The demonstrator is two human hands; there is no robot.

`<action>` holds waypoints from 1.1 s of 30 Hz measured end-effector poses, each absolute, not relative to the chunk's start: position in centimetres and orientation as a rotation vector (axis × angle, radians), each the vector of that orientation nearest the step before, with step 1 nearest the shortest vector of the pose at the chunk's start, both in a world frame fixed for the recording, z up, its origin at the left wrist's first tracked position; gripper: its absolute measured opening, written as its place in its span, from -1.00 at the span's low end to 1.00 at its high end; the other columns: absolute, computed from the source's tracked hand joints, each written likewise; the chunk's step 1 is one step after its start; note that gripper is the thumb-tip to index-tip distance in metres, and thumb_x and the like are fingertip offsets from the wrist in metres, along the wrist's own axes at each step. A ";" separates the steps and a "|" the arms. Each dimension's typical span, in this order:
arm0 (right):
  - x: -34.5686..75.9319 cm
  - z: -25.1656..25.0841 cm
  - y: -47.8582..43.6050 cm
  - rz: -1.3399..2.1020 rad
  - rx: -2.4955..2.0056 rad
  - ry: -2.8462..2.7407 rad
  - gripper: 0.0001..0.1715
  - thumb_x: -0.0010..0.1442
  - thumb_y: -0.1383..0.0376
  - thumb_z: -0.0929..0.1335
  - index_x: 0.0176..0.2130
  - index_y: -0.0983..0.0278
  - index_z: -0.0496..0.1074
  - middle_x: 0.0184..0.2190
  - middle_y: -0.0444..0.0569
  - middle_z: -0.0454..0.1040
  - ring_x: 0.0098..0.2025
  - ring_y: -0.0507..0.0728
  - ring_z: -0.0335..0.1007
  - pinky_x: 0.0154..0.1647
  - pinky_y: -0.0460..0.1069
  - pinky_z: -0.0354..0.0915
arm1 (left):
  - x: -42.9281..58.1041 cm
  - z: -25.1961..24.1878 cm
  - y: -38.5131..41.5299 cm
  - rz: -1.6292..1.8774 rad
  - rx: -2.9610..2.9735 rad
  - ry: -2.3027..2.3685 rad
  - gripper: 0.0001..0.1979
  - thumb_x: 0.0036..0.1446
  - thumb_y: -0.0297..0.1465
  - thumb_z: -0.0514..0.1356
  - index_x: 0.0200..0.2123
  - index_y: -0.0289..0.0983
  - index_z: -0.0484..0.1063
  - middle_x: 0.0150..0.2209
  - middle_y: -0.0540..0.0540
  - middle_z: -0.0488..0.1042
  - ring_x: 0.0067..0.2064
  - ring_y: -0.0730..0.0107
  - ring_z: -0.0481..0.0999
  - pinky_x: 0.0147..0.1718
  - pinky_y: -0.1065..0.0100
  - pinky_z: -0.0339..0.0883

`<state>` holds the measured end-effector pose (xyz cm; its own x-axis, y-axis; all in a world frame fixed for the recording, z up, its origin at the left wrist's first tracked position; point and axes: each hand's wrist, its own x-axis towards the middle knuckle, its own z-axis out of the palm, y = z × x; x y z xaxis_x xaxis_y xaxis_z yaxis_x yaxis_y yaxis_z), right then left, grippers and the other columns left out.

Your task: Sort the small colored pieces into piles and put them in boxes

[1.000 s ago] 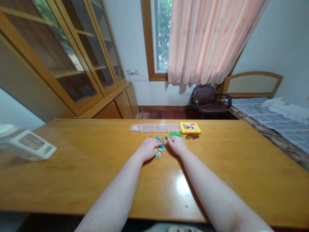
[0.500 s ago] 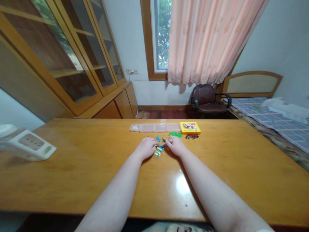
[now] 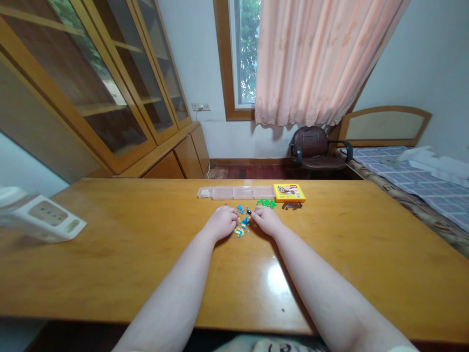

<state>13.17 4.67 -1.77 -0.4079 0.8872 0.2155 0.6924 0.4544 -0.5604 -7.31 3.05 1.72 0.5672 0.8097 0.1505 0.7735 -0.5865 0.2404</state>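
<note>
A pile of small blue and yellow plastic pieces (image 3: 240,231) lies on the table between my hands. My left hand (image 3: 222,222) rests at the pile's left edge with its fingers curled down; whatever is under its fingertips is hidden. From the right, my right hand (image 3: 267,220) reaches in, its fingers bent and a dark-nailed digit pointing at the pieces. Anything it pinches is too small to make out. Just beyond the hands sits a smaller group of blue pieces (image 3: 240,209). Green pieces (image 3: 266,203) are heaped behind my right hand, and brown pieces (image 3: 292,206) lie farther right.
A row of clear plastic compartments (image 3: 243,193) stands along the far side, beside a yellow box (image 3: 289,192) with a printed label. A white and clear container (image 3: 47,217) is at the left of the wooden table (image 3: 146,274). Beyond are a chair (image 3: 311,146) and a bed.
Both hands stay almost in place, with slight finger movement over the blue and yellow pieces. A few blue pieces between the hands have shifted a little.
</note>
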 end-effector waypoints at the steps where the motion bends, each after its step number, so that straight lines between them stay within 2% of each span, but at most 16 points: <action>1: 13.2 -1.8 4.7 0.540 -1.313 -2.232 -0.51 0.31 0.20 0.19 -0.47 0.30 0.55 -0.52 -0.09 0.35 -0.36 0.03 0.28 -0.30 -0.09 0.09 | -7.3 1.8 3.0 0.364 2.648 1.362 -0.72 0.04 -0.54 0.07 -0.47 -0.20 0.58 -0.29 -0.05 0.55 -0.18 0.29 0.44 -0.07 0.25 0.25; 6: 13.1 -1.9 4.6 0.535 -1.296 -2.243 -0.53 0.30 0.18 0.21 -0.47 0.31 0.54 -0.52 -0.09 0.37 -0.37 0.03 0.27 -0.32 -0.09 0.08 | -7.5 2.0 3.0 0.354 2.617 1.426 -0.72 0.03 -0.54 0.07 -0.42 -0.19 0.58 -0.32 -0.06 0.54 -0.20 0.29 0.44 -0.09 0.27 0.26; 11: 13.2 -1.7 4.7 0.477 -1.383 -2.211 -0.51 0.33 0.17 0.17 -0.38 0.29 0.57 -0.48 -0.06 0.40 -0.34 0.04 0.28 -0.30 -0.09 0.08 | -7.4 1.6 2.9 0.400 2.658 1.266 -0.69 0.07 -0.51 0.08 -0.34 -0.11 0.60 -0.20 -0.01 0.54 -0.13 0.31 0.42 -0.02 0.25 0.21; 15: 13.2 -1.5 4.7 0.438 -1.463 -2.234 -0.49 0.33 0.17 0.17 -0.41 0.30 0.57 -0.47 -0.05 0.40 -0.36 0.03 0.28 -0.33 -0.09 0.07 | -7.2 1.2 3.0 0.364 2.697 1.238 -0.68 0.05 -0.51 0.09 -0.26 -0.09 0.59 -0.11 -0.01 0.53 -0.05 0.26 0.41 0.02 0.18 0.19; 19: 13.2 -1.4 4.6 0.389 -1.477 -2.225 -0.46 0.34 0.15 0.15 -0.41 0.30 0.57 -0.48 -0.05 0.40 -0.36 0.04 0.28 -0.32 -0.08 0.07 | -7.2 1.1 3.2 0.372 2.700 1.253 -0.61 0.03 -0.56 0.08 -0.16 -0.11 0.55 -0.09 -0.01 0.54 -0.04 0.26 0.42 0.01 0.18 0.20; 26: 13.2 -1.6 4.7 0.353 -1.429 -2.268 -0.40 0.34 0.12 0.14 -0.50 0.29 0.54 -0.52 -0.05 0.38 -0.38 0.04 0.27 -0.33 -0.07 0.07 | -7.5 1.3 3.3 0.390 2.676 1.345 -0.69 0.05 -0.54 0.08 -0.34 -0.12 0.60 -0.21 -0.01 0.56 -0.13 0.28 0.43 -0.04 0.21 0.23; 33: 13.2 -1.5 4.7 0.276 -1.422 -2.227 -0.43 0.33 0.15 0.17 -0.56 0.31 0.49 -0.53 -0.05 0.36 -0.41 0.04 0.24 -0.34 -0.06 0.06 | -7.5 1.0 3.3 0.364 2.704 1.299 -0.66 0.06 -0.53 0.07 -0.27 -0.08 0.60 -0.13 0.00 0.54 -0.08 0.26 0.41 0.01 0.17 0.20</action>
